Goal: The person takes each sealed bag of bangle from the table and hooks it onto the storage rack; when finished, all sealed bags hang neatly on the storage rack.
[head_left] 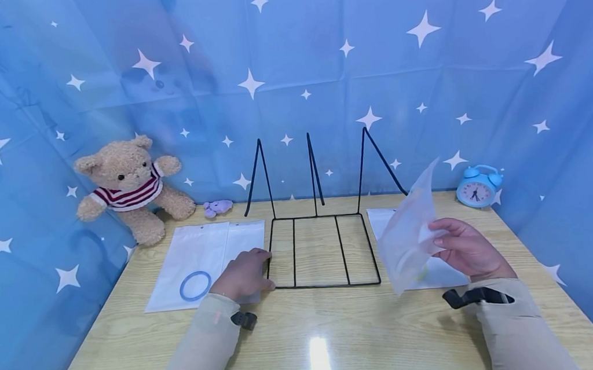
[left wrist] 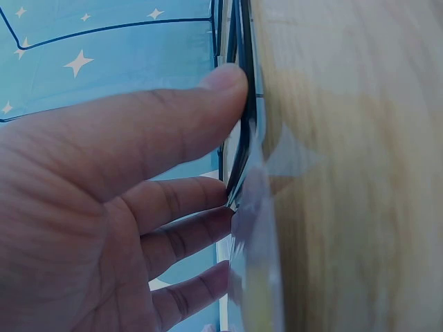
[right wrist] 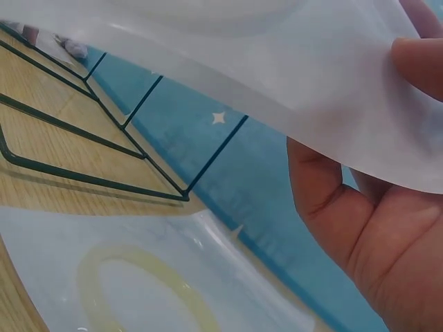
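Observation:
A black wire rack with three upright prongs at its back lies on the table. My left hand is at its left front corner, thumb and fingertips touching the wire. The fingers are gently bent and spread along it. On the right, my right hand pinches a translucent plastic bag between thumb and fingers. This bag hangs raised and tilted beside the rack, with a faint round shape inside. Below it lies another bag with a pale yellow ring.
Translucent bags lie left of the rack, one showing a blue ring. Along the back stand a teddy bear, a small purple toy and a blue alarm clock. A starry blue curtain encloses the wooden table.

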A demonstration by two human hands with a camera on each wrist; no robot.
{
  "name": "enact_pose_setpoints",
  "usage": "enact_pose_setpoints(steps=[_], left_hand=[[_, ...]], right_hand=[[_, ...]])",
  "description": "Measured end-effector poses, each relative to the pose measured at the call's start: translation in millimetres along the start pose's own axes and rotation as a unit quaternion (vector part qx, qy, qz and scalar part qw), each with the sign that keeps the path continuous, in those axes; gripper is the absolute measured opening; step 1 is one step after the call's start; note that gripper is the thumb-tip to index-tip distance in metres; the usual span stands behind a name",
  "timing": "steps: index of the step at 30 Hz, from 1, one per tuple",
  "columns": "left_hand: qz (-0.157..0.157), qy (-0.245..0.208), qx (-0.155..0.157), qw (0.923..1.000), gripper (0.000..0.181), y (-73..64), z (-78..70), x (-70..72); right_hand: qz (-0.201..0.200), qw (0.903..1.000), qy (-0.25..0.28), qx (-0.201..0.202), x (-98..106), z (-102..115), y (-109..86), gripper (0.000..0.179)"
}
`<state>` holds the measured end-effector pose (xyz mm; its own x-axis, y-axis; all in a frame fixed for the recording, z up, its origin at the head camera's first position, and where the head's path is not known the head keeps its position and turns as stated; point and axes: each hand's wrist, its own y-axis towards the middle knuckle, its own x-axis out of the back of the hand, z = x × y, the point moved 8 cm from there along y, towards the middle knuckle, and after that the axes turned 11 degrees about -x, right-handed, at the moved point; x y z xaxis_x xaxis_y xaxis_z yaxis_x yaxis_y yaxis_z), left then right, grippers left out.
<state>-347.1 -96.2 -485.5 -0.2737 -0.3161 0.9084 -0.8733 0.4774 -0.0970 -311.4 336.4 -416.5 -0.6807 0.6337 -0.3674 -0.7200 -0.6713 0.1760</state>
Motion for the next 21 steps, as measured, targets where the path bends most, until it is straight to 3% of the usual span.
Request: enact_pose_setpoints(steps=[4,12,21], left_hand=[[0.001,-0.001,0.0,1.0,0.076,-0.4,-0.1,0.0],[0.0,-0.001,0.001,1.0,0.075,-0.4,-1.0,0.0],[0.0,-0.004,0.002,1.0,0.075,-0.9,-1.1,0.4]], right_hand=[[-0.008,0.9999,-0.012,-0.003,0.8,-0.5,0.2,0.069],[0.013,0.9998,-0.006,0.012,-3.1,2.1,1.6,0.07],[0.002,1.0,-0.005,-0.001,-5.6,3.1,2.4,0.066]])
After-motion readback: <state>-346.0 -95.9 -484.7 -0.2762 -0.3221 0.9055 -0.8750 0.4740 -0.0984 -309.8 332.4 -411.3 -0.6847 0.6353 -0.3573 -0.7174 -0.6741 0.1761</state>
